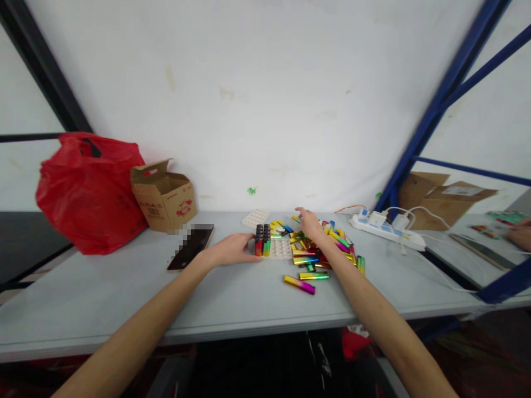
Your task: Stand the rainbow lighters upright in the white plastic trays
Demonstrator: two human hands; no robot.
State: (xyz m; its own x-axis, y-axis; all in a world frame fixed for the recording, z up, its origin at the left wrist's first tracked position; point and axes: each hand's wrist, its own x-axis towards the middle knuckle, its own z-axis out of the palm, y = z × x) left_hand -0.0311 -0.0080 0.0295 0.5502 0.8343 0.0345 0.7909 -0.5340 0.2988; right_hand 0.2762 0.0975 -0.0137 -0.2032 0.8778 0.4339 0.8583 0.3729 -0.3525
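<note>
A white tray (283,249) with round holes lies on the grey table (103,298); several rainbow-coloured lighters (263,240) stand upright in its left end. My left hand (232,249) rests at the tray's left edge, fingers touching those lighters. A loose pile of shiny coloured lighters (315,251) lies to the right of the tray. My right hand (309,221) hovers over the far part of the pile, fingers curled downward; I cannot see whether it holds one. A second white tray (255,217) lies further back.
A red plastic bag (89,190) and a small open cardboard box (165,194) stand at the back left. A dark phone (191,247) lies left of my hand. A white power strip (385,228) with cables sits at the right. Another person's hand (520,235) shows at the far right.
</note>
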